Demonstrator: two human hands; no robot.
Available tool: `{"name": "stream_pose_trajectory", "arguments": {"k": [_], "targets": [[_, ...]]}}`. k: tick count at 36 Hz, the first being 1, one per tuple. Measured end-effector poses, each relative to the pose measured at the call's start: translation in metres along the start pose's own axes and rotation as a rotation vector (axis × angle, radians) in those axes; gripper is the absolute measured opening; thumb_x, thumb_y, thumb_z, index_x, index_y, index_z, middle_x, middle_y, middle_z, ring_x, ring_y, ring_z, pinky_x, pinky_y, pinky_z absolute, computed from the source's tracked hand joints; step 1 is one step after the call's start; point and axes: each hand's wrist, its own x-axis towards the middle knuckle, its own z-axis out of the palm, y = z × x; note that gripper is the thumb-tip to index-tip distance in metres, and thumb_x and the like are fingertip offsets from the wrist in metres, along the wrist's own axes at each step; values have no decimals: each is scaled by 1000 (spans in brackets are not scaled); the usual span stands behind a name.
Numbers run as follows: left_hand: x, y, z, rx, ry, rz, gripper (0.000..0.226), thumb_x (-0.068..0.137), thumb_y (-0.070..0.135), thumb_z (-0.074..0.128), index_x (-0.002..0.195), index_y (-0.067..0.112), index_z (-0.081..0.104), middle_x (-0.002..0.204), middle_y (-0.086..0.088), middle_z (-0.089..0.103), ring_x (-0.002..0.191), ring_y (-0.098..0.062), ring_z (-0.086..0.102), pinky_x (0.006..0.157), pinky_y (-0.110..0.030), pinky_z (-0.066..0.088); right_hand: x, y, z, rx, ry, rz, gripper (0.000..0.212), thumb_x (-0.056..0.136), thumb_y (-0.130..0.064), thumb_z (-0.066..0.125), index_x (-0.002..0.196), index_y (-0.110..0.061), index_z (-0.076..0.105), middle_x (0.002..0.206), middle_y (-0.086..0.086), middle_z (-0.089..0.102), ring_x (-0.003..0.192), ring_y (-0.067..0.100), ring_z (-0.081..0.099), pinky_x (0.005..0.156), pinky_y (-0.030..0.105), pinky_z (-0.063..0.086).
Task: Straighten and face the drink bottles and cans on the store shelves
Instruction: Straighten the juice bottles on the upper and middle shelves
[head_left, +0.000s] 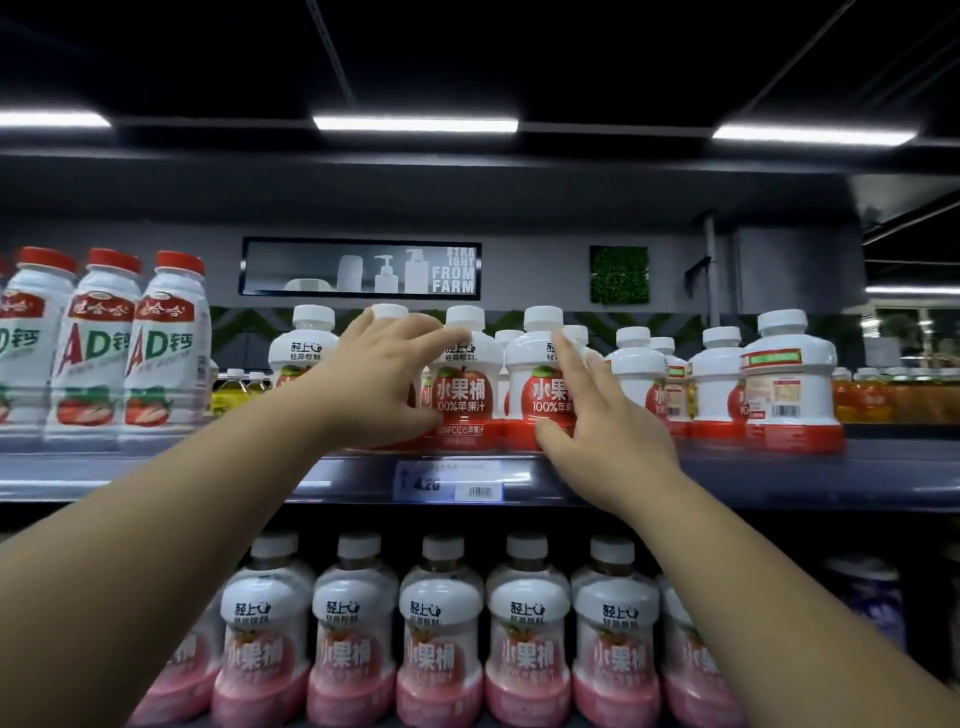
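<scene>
Take the price tag on the lip of the upper shelf as your mark. Far to its left stand the red-capped milk bottles, already facing front. Just above and left of the tag, your left hand is spread wide. Its forefinger and thumb bracket the left side of the apple juice bottle directly above the tag, and it hides another bottle behind it. Just right of that, a second juice bottle stands with its label forward. Your right hand lies against its right side with the fingers straight and the thumb at the base. Both hands are spread flat against the bottles, clamped on nothing. You look to be squaring this pair to the shelf lip, and they seem nearly done. The next move probably lies further right of the tag, where the turned bottles show barcodes and back labels. Each needs a twist about its own axis without knocking its neighbours. Below the tag, a lower shelf carries a tidy row of pink bottles. Above the tag, on the grey back wall, hangs a sign, with a green panel to its right and strip lights overhead.
</scene>
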Motion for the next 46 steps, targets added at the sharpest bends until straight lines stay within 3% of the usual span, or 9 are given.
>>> {"name": "stream_pose_trajectory", "arguments": {"k": [3,9,15,23,27,31,36,39,46], "targets": [[0,3,3,-35,22,-18,80,84,47,67,153,38,26,152,5,35,140,-20,31,122,-50,4,4,1,2,52,33,35,87,93,-50,45,153,-44,-17,163,-3,28,121,26,56,80,38,48],[1,17,16,-62,126,-7,82,73,66,42,150,39,29,148,3,37,142,-22,27,122,-52,0,-1,8,-4,120,25,-40,86,94,-60,50,154,-49,-9,164,-9,21,137,24,43,100,43,42],[16,74,27,-113,302,130,76,74,55,49,144,28,41,144,-7,42,136,-29,34,118,-49,15,-21,38,-26,107,147,-105,92,91,-53,61,157,-44,-2,168,-5,2,153,16,4,122,41,9],[50,168,44,-218,289,246,74,76,44,60,146,27,41,145,-5,44,132,-23,36,110,-38,28,-39,136,-61,140,465,142,87,84,-32,72,154,-26,22,157,6,26,144,28,26,118,47,28],[65,198,56,-264,196,223,74,82,41,64,148,32,31,147,5,38,126,-19,43,101,-33,35,-37,175,-81,195,270,386,96,87,-41,70,158,-23,8,155,10,37,136,30,43,106,43,41],[78,221,63,-334,109,100,69,88,43,59,149,36,27,146,6,42,127,-20,48,94,-33,40,-30,193,-91,19,115,405,92,85,-55,66,156,-22,17,134,7,61,117,31,59,83,38,49],[102,238,69,-400,47,-109,66,87,46,56,146,36,27,134,-3,59,118,-27,57,93,-41,49,-20,203,-92,242,149,353,90,74,-56,77,145,-25,33,102,-3,68,99,22,64,86,42,52],[111,246,69,-474,7,-129,68,88,44,55,147,39,23,132,0,61,116,-25,58,96,-44,49,-17,205,-93,280,45,343,84,82,-48,68,153,-28,28,123,-1,63,112,25,60,95,42,50],[113,252,70,-448,-62,-92,74,90,41,50,153,38,11,137,3,59,118,-23,56,97,-43,48,-14,203,-92,236,-55,267,51,87,-42,64,134,-30,47,109,-1,67,97,21,63,87,38,51]]}}
